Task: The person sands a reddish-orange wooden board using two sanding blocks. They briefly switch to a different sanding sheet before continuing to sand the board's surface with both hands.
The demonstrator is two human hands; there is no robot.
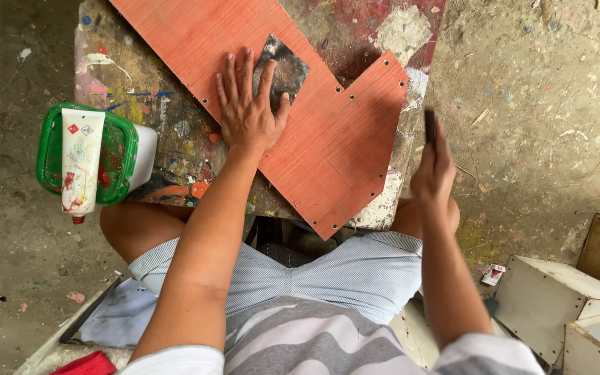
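An orange-red board (328, 132), cut in an angular shape with small holes along its edges, lies on a paint-stained work stand (140, 90). My left hand (248, 104) presses flat on the board, fingers spread, partly over a dark metal scraper blade (286, 69). My right hand (433, 167) hovers off the stand's right edge, closed on a thin dark tool (430, 126) seen edge-on. My knees show under the stand.
A green-rimmed plastic tub (116, 156) sits at the stand's left edge with a white tube (80, 163) lying across it. White wooden boxes (557, 305) stand at lower right. A red cloth (85, 364) lies at bottom left. The floor is dusty concrete.
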